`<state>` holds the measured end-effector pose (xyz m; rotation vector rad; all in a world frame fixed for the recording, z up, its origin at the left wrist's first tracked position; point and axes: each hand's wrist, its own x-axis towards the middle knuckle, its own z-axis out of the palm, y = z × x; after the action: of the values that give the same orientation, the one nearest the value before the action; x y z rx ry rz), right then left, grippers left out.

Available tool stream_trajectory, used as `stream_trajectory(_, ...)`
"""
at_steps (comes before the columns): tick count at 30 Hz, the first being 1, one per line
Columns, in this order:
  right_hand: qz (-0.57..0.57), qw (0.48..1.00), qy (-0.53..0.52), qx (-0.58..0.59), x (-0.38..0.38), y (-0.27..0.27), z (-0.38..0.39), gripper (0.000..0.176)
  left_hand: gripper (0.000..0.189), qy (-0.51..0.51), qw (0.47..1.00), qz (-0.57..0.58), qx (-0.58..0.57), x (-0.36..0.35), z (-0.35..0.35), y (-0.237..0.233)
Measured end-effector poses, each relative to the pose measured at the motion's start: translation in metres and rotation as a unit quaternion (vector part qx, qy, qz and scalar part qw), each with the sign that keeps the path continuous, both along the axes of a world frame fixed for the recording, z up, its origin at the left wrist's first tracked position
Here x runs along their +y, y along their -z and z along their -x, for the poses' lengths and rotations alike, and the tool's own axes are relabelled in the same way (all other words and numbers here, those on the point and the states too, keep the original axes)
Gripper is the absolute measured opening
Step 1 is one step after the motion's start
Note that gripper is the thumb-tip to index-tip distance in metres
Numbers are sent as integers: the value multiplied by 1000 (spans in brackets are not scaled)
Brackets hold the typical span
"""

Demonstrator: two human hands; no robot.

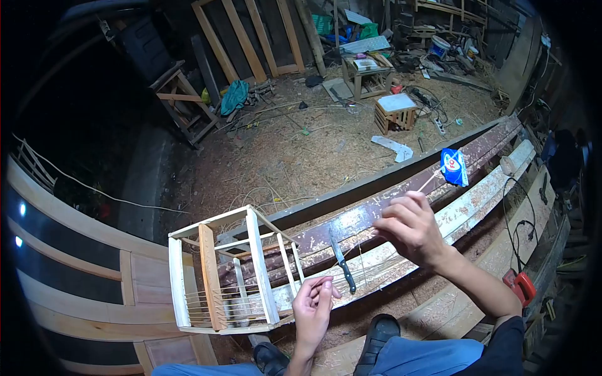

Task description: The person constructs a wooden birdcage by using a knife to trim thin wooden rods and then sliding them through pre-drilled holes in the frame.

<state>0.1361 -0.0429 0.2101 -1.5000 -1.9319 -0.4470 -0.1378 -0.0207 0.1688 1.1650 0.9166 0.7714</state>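
Two bare hands at work beside a slatted wooden frame [205,263] and a knife [342,263].
The right hand [411,229], raised over the planks, has its fingers closed on a thin stick [429,182], whose far end overlaps a blue packet [454,168] in view. The left hand [312,310] is palm up near the frame's lower right corner, fingers curled; whether they grip anything, I cannot tell. The frame stands left of that hand, with thin rods [195,303] across its lower part. Between the hands, the knife lies with its blade on the shavings-strewn dark plank [392,199] and its dark handle pointing toward the person, over the pale plank [464,210].
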Motion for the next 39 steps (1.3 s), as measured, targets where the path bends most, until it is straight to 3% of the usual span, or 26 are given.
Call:
stream_trajectory(4,23,999,-36,10,-4,8,-1,19,28,-52,995,-49,-66,-7,4,3)
stream_trajectory(14,28,987,-158,-22,-3,16,30,27,21,-51,992,-118,-15,-5,-4,-3)
stream_trajectory(17,15,988,-148,-31,-4,10,30,28,18,-106,990,-74,-63,-9,-8,-8)
stream_trajectory(23,0,986,-156,-61,-5,8,29,30,12,-125,976,-104,-144,-2,-1,4)
stream_trajectory(39,-23,989,-130,-72,-10,13,9,29,16,-165,974,-80,-132,-4,-3,5)
